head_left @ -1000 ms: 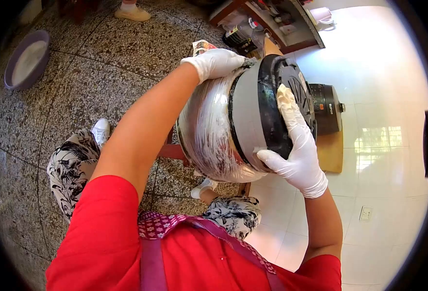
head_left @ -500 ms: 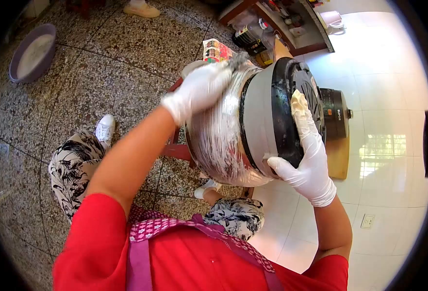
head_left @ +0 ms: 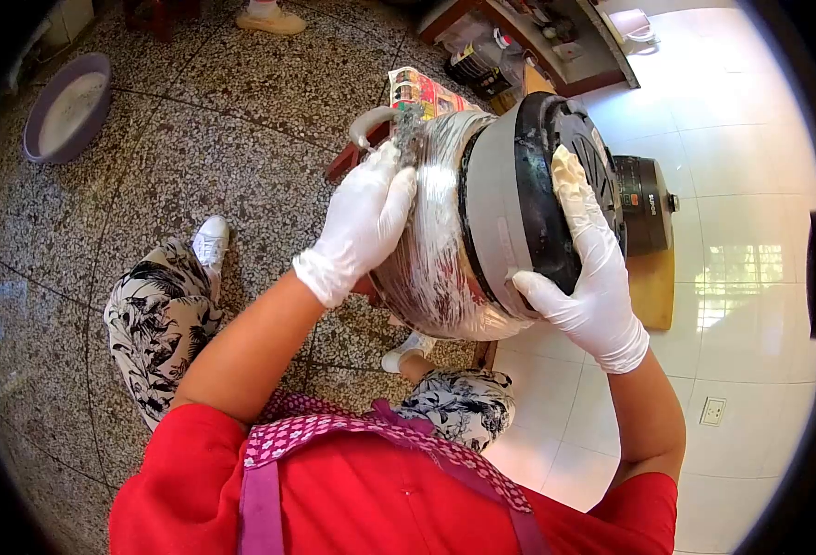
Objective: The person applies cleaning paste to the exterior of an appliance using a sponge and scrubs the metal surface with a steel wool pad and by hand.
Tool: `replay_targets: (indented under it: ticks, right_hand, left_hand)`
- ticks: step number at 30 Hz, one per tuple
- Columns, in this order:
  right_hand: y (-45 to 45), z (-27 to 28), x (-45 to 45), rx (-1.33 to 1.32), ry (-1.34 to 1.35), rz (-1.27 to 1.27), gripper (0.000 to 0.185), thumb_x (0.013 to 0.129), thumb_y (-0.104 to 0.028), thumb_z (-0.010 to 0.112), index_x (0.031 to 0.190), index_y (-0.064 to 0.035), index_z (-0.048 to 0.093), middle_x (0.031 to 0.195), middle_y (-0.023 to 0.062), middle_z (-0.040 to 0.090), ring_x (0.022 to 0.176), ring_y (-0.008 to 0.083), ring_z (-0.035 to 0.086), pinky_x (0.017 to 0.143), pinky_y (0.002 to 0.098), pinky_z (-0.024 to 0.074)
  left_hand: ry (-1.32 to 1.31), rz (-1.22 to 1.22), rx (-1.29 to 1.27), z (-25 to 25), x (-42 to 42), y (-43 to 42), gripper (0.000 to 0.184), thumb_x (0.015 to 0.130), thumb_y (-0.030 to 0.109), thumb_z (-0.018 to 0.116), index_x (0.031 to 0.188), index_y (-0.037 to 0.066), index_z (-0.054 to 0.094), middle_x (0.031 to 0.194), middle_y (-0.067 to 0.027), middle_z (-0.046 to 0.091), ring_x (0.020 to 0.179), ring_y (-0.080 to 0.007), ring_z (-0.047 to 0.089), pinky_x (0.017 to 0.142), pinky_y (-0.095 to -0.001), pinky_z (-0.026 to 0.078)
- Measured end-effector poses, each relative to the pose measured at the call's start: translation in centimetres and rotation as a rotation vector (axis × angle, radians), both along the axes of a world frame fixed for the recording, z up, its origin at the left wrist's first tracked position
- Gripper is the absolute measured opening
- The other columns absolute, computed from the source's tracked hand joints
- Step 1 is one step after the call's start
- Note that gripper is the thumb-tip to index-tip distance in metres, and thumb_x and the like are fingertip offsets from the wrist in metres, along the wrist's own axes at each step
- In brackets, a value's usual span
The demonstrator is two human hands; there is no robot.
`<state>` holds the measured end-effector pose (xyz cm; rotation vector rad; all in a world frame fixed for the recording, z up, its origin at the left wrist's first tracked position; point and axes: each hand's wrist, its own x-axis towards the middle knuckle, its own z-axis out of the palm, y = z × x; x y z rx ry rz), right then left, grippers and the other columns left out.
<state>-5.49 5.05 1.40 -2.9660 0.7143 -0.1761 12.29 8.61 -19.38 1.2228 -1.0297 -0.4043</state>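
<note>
one streaked pot fronts a speckled floor and white tiled wall.

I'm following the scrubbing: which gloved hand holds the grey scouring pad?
The left hand, holding the scouring pad; the right hand instead grips the soapy cooker at its black end.

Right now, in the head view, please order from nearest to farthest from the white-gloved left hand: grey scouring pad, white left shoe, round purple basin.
From the left hand:
1. grey scouring pad, touching it, at upper right
2. white left shoe, to its left
3. round purple basin, farther, at upper left
</note>
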Motion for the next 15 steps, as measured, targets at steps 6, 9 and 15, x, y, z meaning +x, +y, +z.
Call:
replay_targets:
  ticks: [6, 9, 15]
  right_hand:
    - [0.3, 0.1, 0.1, -0.001, 0.008, -0.009, 0.087, 0.073, -0.027, 0.078, 0.146, 0.0028, 0.039, 0.148, 0.025, 0.04, 0.14, 0.0395, 0.036, 0.116, 0.0432, 0.0267]
    - [0.2, 0.1, -0.1, -0.031, 0.008, 0.004, 0.088, 0.073, -0.029, 0.077, 0.146, 0.0024, 0.039, 0.149, 0.0238, 0.041, 0.14, 0.0396, 0.037, 0.116, 0.0439, 0.0273]
    - [-0.3, -0.3, 0.2, -0.038, -0.031, 0.05, 0.087, 0.074, -0.028, 0.076, 0.146, 0.0028, 0.039, 0.149, 0.0232, 0.041, 0.14, 0.0391, 0.036, 0.117, 0.0423, 0.0261]
  left_hand:
    - [0.129, -0.574, 0.259, 0.2, 5.2, -10.2, 0.048, 0.101, 0.033, 0.032, 0.107, -0.003, 0.064, 0.111, -0.0242, 0.067, 0.107, -0.0368, 0.062, 0.095, -0.0415, 0.044]
    - [0.168, -0.599, 0.266, -0.4, 5.0, -11.0, 0.048, 0.101, 0.032, 0.033, 0.111, -0.004, 0.063, 0.119, -0.0251, 0.064, 0.114, -0.0371, 0.06, 0.101, -0.0387, 0.041]
    - [-0.053, 0.015, -0.109, 1.0, -0.1, -0.7, 0.034, 0.094, 0.017, 0.047, 0.12, -0.003, 0.056, 0.114, -0.0258, 0.061, 0.108, -0.0433, 0.056, 0.094, -0.0474, 0.043]
